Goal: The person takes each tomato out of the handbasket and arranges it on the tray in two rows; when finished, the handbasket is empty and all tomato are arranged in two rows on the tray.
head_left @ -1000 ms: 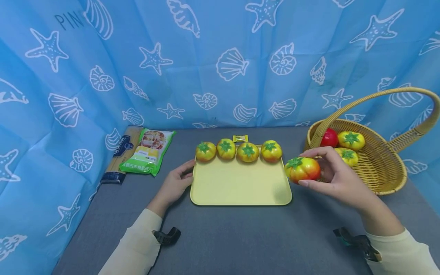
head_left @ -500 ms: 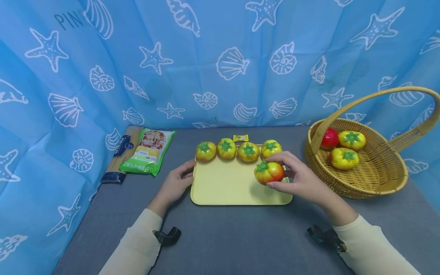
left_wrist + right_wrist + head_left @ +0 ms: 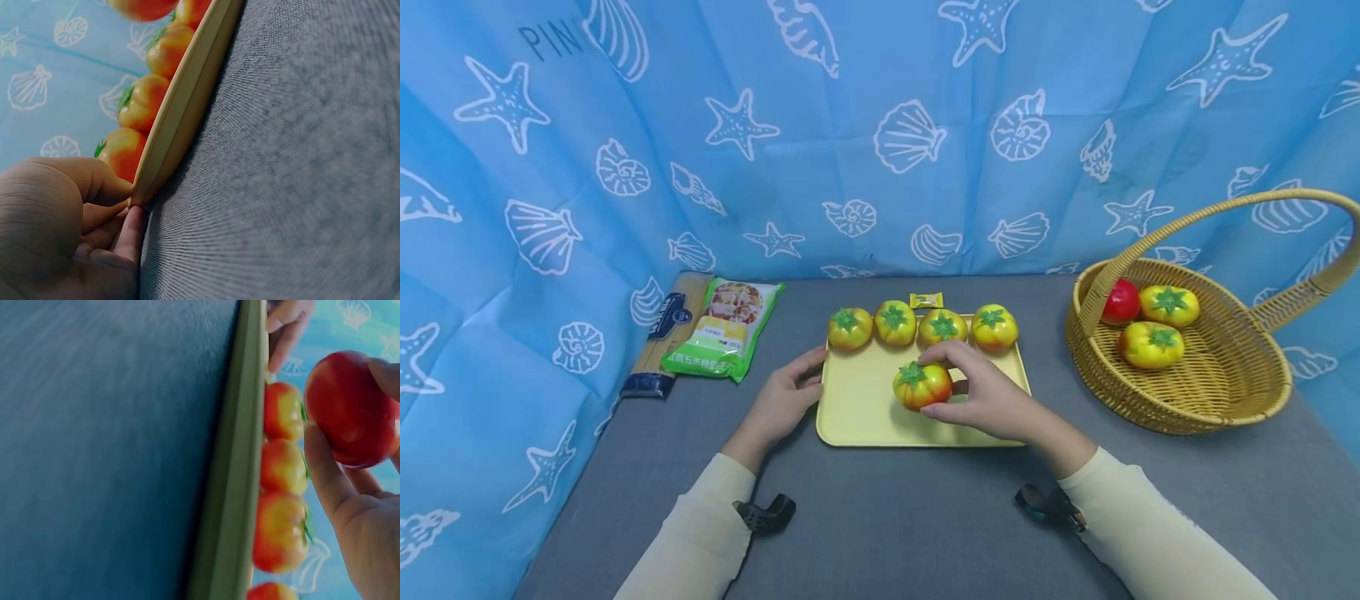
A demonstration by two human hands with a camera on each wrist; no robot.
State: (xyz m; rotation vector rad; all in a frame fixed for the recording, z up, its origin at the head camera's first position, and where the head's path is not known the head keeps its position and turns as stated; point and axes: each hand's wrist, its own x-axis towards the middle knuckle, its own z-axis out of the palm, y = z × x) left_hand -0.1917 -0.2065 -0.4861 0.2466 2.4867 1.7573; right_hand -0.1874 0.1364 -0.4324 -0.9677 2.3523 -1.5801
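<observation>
Right hand has carried its pinched tomato leftward from the tray's right side to mid-tray, fingers curled round it. Left hand still grips the tray's left edge (unmoved). Four tomatoes line the back; three fruits sit in the basket.

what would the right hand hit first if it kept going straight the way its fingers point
The right hand holds a tomato over the yellow tray, its fingers pointing left. Straight on, the way across the tray looks free until the left hand at the tray's left edge, though height and depth are hard to judge.
</observation>
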